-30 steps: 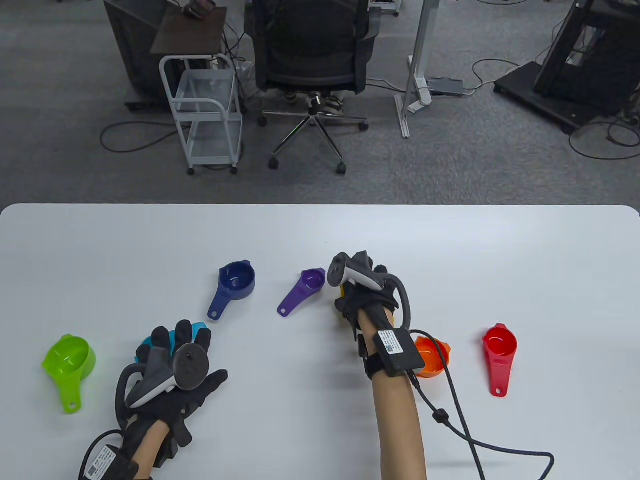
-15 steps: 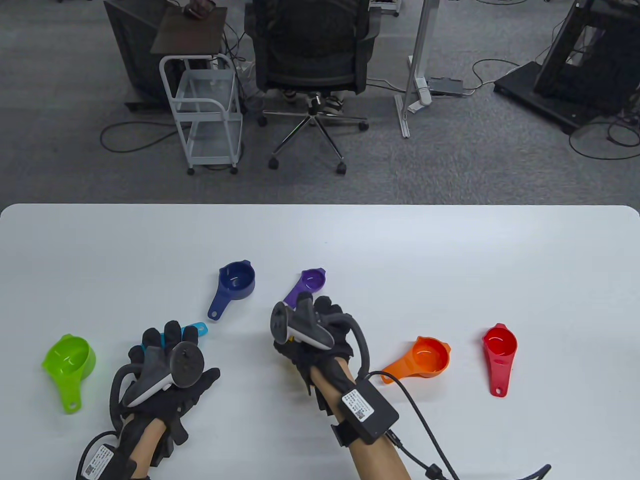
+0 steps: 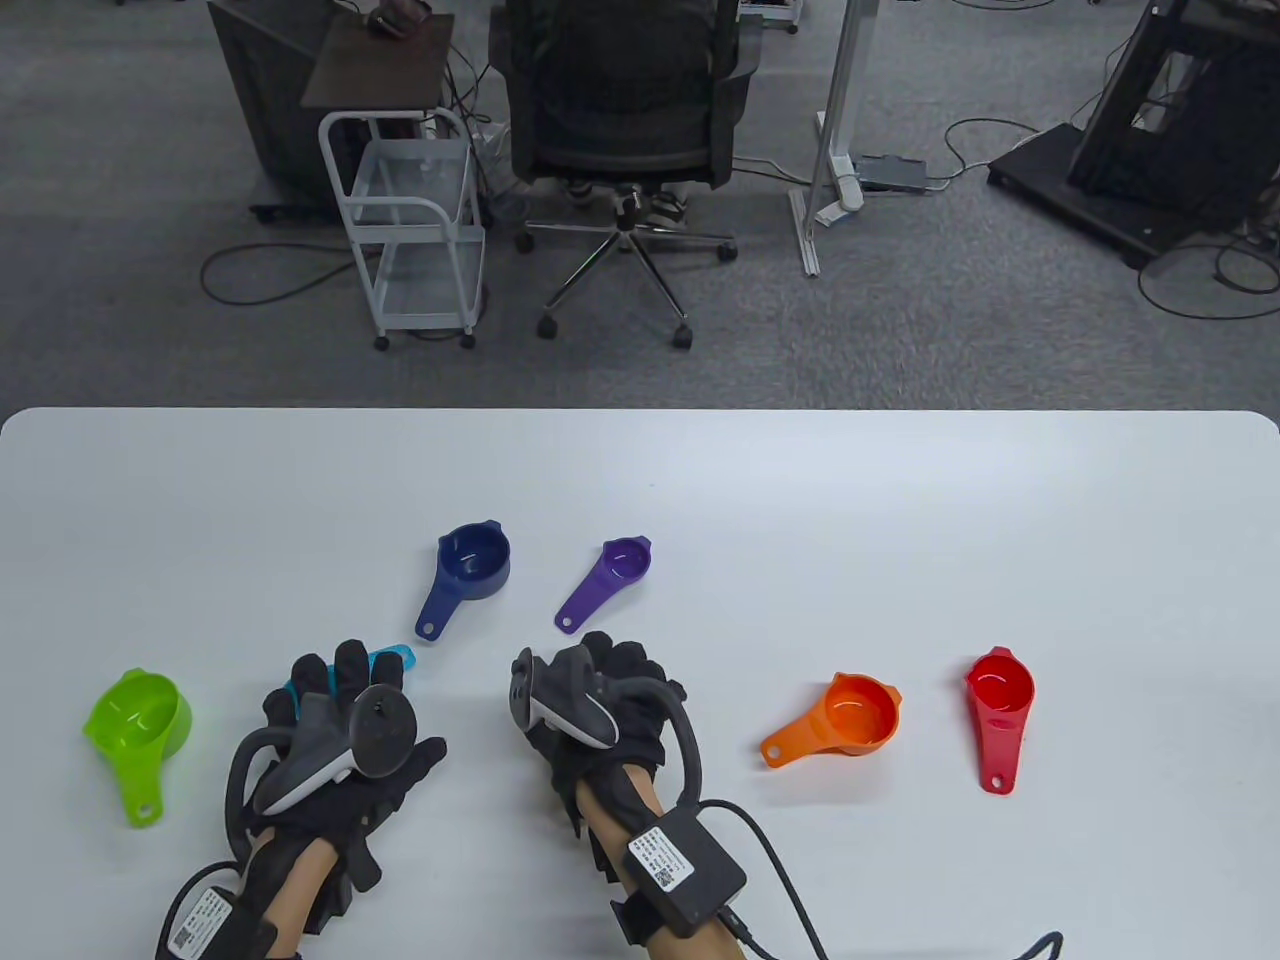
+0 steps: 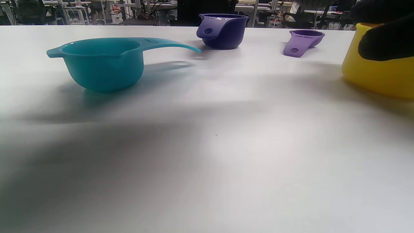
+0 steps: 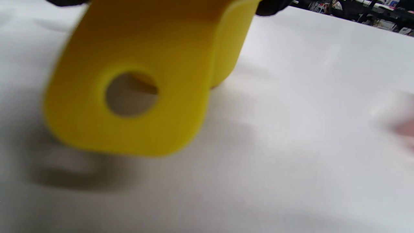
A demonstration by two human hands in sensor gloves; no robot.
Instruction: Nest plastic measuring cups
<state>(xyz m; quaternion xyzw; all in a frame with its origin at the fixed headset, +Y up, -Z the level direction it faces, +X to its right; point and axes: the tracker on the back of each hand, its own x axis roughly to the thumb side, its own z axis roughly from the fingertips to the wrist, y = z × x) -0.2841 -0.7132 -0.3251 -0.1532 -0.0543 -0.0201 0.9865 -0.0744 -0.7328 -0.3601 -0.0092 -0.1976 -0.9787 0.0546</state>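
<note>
My right hand [image 3: 590, 690] grips a yellow measuring cup, which it hides in the table view. The cup shows in the right wrist view [image 5: 139, 81], handle hole toward the camera, and at the right of the left wrist view [image 4: 378, 74], low over the table. My left hand [image 3: 335, 690] is open, fingers spread above a teal cup [image 3: 395, 660] that stands free on the table [image 4: 103, 64]. Green [image 3: 140, 715], navy [image 3: 475, 565], purple [image 3: 625, 562], orange [image 3: 850, 715] and red [image 3: 1000, 690] cups lie apart on the white table [image 3: 800, 520].
The table's far edge [image 3: 640, 410] borders a carpeted floor with an office chair [image 3: 620, 100] and a white cart [image 3: 410, 220]. My right wrist's cable [image 3: 790, 900] trails over the table's near part.
My right hand has carried the yellow cup from beside the purple cup back and left, toward my left hand and the teal cup. My left hand has barely shifted.
</note>
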